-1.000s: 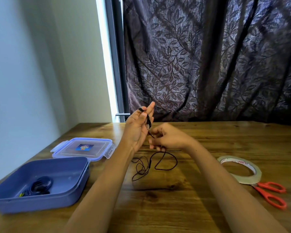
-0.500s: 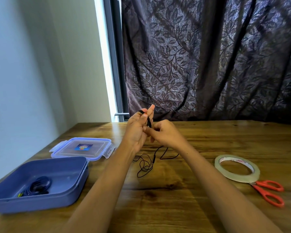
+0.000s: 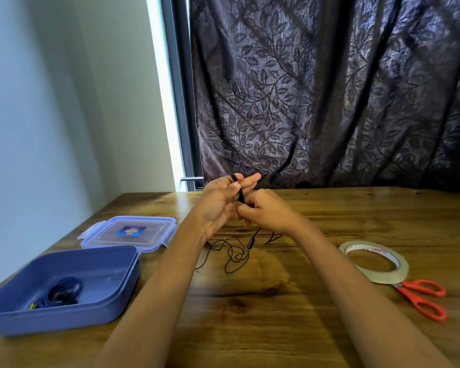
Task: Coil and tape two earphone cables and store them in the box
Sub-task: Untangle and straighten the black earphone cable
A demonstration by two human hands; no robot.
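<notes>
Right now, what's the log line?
black cable: partly coiled | left hand: loops round fingers | right hand: pinches cable | box: blue coil inside

Daylight through window gap point(image 3: 168, 102) beside dark curtain point(image 3: 329, 88), soft glare on table point(image 3: 250, 314), wide-angle edge bending, slight overall softness

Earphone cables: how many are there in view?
2. One coiled cable lies in the blue box; the black cable wraps around the left hand and trails onto the table.
</notes>
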